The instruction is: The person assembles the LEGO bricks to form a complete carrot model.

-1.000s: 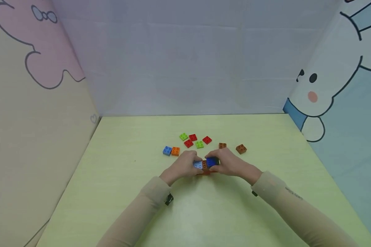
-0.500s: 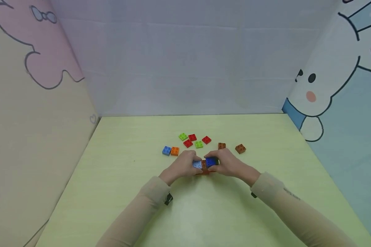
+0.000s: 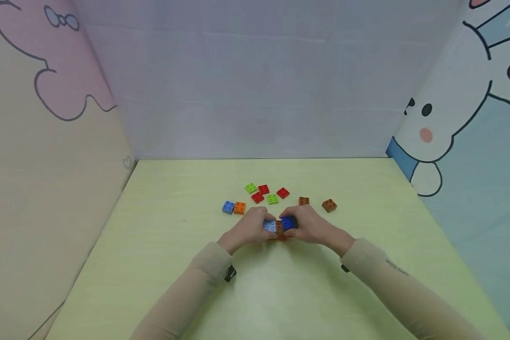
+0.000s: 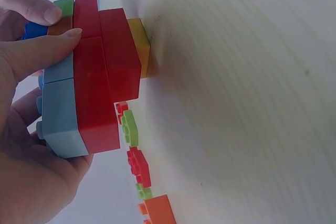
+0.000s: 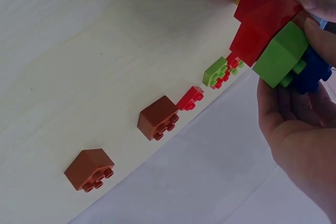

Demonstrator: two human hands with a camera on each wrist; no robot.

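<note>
My two hands hold a stack of building bricks between them in the middle of the table. On its left end, my left hand [image 3: 251, 225] grips the light blue bricks [image 4: 62, 116], thumb on the near side. My right hand [image 3: 309, 224] holds the other end, where a green brick [image 5: 282, 55] and a dark blue brick [image 3: 288, 222] sit. Between the two blues shows a brown brick [image 3: 279, 225]. Below them come red bricks [image 4: 94, 87] in two layers, then a yellow brick [image 4: 140, 43] at the bottom. Fingers hide the stack's far side.
Loose bricks lie behind the hands: a blue brick [image 3: 228, 207] beside an orange brick [image 3: 240, 208], several thin red and lime green bricks [image 3: 272, 199], and two brown bricks [image 3: 329, 205] to the right. A pale wall [image 3: 255, 94] closes off the table's back edge.
</note>
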